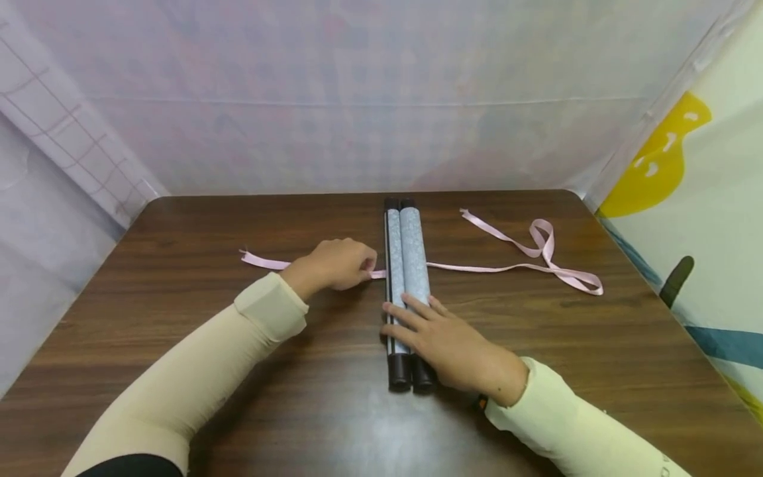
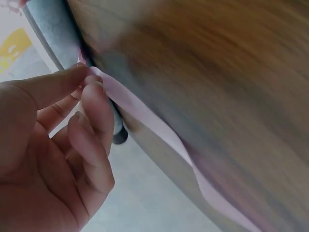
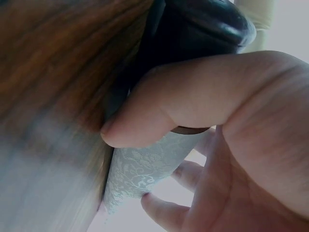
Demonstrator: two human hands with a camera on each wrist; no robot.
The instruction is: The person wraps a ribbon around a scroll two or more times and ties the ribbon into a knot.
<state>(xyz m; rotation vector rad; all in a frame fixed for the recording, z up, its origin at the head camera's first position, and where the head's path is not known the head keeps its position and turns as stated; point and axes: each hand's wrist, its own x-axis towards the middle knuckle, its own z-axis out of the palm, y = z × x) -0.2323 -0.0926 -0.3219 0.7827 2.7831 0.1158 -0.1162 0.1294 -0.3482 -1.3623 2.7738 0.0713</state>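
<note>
A scroll [image 1: 415,255], rolled from both ends into two pale grey-blue patterned rolls with black end caps, lies lengthwise on the table. A pink ribbon [image 1: 489,268] passes beneath it and trails out on both sides. Just left of the rolls, my left hand [image 1: 340,264] pinches the ribbon between thumb and forefinger; its tail [image 2: 159,133] runs away from the fingertips in the left wrist view. My right hand [image 1: 453,344] rests over the near part of the scroll with fingers spread across both rolls. In the right wrist view, its thumb [image 3: 159,104] lies along the scroll's side by the black cap.
The brown wooden table [image 1: 286,424] has rounded far corners. On the right, the ribbon's long end lies in loose loops. A pale curtain [image 1: 369,99] hangs behind the far edge, and a printed cloth [image 1: 715,218] hangs at the right.
</note>
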